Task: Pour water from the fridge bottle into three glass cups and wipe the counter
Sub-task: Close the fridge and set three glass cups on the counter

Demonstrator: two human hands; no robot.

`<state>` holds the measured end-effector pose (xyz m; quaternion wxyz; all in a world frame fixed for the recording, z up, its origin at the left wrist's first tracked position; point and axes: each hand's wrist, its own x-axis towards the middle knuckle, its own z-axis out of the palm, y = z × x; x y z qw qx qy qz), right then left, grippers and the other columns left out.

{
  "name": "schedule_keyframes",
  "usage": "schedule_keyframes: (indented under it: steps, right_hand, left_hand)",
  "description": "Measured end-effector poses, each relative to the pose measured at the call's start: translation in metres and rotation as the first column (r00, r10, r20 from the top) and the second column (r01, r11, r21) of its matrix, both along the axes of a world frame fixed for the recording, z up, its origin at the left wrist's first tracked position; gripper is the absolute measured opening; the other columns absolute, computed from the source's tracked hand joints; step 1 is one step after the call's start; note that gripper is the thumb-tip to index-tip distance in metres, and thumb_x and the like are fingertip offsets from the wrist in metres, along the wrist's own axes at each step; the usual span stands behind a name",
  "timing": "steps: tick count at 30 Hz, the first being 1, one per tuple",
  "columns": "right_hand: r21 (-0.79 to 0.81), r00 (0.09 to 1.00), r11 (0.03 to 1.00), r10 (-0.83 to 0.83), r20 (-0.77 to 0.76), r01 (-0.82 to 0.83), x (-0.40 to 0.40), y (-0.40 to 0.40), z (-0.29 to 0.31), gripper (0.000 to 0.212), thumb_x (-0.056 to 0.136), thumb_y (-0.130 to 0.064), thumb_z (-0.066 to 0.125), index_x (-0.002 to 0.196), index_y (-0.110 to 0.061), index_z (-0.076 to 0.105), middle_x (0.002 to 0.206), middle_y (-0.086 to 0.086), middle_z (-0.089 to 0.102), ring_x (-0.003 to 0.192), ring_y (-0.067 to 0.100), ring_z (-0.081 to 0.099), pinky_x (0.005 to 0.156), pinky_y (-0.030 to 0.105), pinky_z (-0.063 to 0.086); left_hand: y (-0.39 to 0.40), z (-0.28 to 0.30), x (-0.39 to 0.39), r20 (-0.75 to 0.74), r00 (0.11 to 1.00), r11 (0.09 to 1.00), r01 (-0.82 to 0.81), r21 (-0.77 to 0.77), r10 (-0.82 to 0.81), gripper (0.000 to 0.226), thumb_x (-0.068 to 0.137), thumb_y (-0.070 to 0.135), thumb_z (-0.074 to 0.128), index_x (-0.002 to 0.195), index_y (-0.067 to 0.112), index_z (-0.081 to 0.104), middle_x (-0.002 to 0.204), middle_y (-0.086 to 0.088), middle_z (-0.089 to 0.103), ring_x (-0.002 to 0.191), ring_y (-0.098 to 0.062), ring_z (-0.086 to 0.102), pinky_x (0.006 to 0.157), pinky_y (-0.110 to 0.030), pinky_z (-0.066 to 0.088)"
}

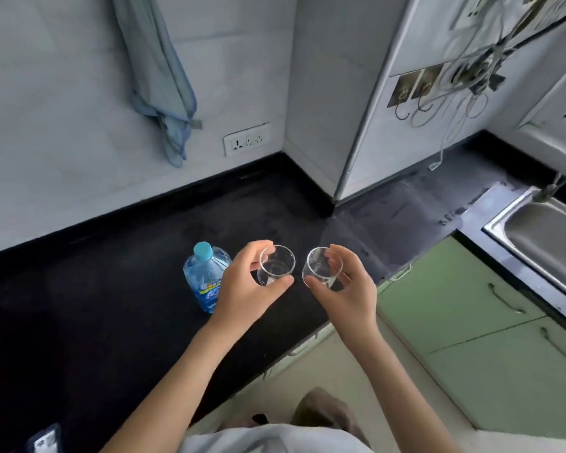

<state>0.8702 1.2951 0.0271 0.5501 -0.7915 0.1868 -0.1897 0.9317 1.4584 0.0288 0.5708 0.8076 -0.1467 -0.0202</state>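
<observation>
My left hand point(249, 286) grips a clear glass cup point(280, 261) from its side, thumb below and fingers over the rim. My right hand point(347, 289) grips a second clear glass cup point(321, 264) the same way. Both cups look empty and are held just above the black counter point(111, 289), side by side and slightly tilted. A capped plastic water bottle point(205, 276) with a blue cap and blue label stands upright on the counter, just left of my left hand. A light blue cloth point(164, 80) hangs on the wall at the back.
A wall socket point(246, 139) sits low on the back wall. A steel sink point(543, 237) lies at the right, with green cabinet doors point(464, 308) below. Cables point(471, 76) hang by the right wall. The counter edge runs diagonally under my wrists.
</observation>
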Motion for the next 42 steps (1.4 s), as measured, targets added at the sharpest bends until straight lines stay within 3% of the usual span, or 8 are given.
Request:
schedule_keyframes:
  steps: [3,8,12,17,25,30,36,42]
  right_hand:
    - [-0.042,0.997,0.996,0.074,-0.028,-0.076,0.037,-0.023,-0.009,0.058,0.070,-0.017,0.086,0.120,-0.030,0.059,0.108,-0.020,0.064,0.101,-0.006,0.060,0.086,0.010,0.048]
    - [-0.101,0.971,0.968,0.222,-0.086,-0.231,0.099,-0.062,-0.028,0.057,0.073,-0.019,0.084,0.121,-0.029,0.056,0.114,-0.016,0.062,0.106,0.003,0.060,0.085,0.026,0.053]
    - [-0.128,0.923,0.920,0.349,-0.160,-0.370,0.143,-0.087,-0.046,0.058,0.073,-0.018,0.081,0.119,-0.035,0.050,0.115,-0.016,0.060,0.104,-0.001,0.057,0.080,0.018,0.048]
    - [-0.090,0.866,0.878,0.437,-0.243,-0.469,0.183,-0.105,-0.080,0.054,0.073,-0.020,0.080,0.109,-0.041,0.046,0.106,-0.017,0.061,0.097,0.003,0.059,0.077,0.016,0.045]
    - [-0.073,0.780,0.824,0.498,-0.378,-0.561,0.207,-0.122,-0.136,0.053,0.071,-0.023,0.080,0.105,-0.039,0.043,0.102,-0.013,0.059,0.091,0.002,0.058,0.069,0.012,0.039]
    - [-0.081,0.755,0.795,0.531,-0.384,-0.601,0.211,-0.127,-0.148,0.053,0.071,-0.024,0.080,0.101,-0.042,0.040,0.100,-0.014,0.059,0.091,0.001,0.057,0.068,0.006,0.037]
    - [-0.074,0.736,0.775,0.560,-0.381,-0.628,0.215,-0.128,-0.154,0.048,0.072,-0.021,0.077,0.101,-0.038,0.042,0.099,-0.016,0.058,0.093,0.003,0.055,0.069,0.007,0.037]
    - [-0.036,0.719,0.772,0.572,-0.395,-0.634,0.216,-0.131,-0.160,0.049,0.074,-0.019,0.078,0.107,-0.031,0.045,0.104,-0.011,0.057,0.097,0.008,0.055,0.073,0.010,0.038]
  left_hand:
    - [-0.018,-0.014,0.023,-0.015,0.994,0.994,-0.106,0.006,0.107,0.054,0.071,0.021,0.083,0.118,0.026,0.058,0.114,0.015,0.063,0.107,0.003,0.056,0.088,-0.005,0.041]
    - [-0.057,-0.038,0.056,-0.028,0.948,0.948,-0.318,0.011,0.318,0.055,0.069,0.019,0.084,0.116,0.024,0.057,0.111,0.016,0.062,0.105,0.009,0.054,0.086,-0.002,0.038]
    - [-0.091,-0.057,0.078,-0.035,0.874,0.874,-0.485,0.012,0.485,0.054,0.067,0.017,0.086,0.109,0.028,0.054,0.103,0.022,0.059,0.100,0.010,0.054,0.085,-0.003,0.038]
    - [-0.122,-0.092,0.096,-0.108,0.775,0.782,-0.619,0.072,0.623,0.051,0.065,0.019,0.086,0.103,0.026,0.053,0.098,0.015,0.060,0.093,0.006,0.056,0.079,-0.009,0.042]
    - [-0.146,-0.141,0.106,-0.214,0.674,0.707,-0.675,0.212,0.707,0.047,0.065,0.021,0.084,0.096,0.023,0.050,0.094,0.009,0.059,0.088,-0.006,0.057,0.071,-0.012,0.041]
    - [-0.150,-0.153,0.110,-0.205,0.668,0.698,-0.669,0.256,0.716,0.045,0.065,0.017,0.084,0.096,0.017,0.051,0.095,0.004,0.059,0.088,-0.009,0.056,0.070,-0.006,0.038]
    - [-0.155,-0.156,0.114,-0.177,0.670,0.688,-0.660,0.302,0.721,0.047,0.064,0.016,0.085,0.098,0.015,0.052,0.096,0.001,0.059,0.089,-0.011,0.057,0.072,-0.016,0.041]
    - [-0.159,-0.156,0.116,-0.183,0.668,0.686,-0.651,0.326,0.721,0.047,0.065,0.017,0.085,0.099,0.015,0.052,0.097,0.003,0.058,0.089,-0.009,0.057,0.071,-0.015,0.042]
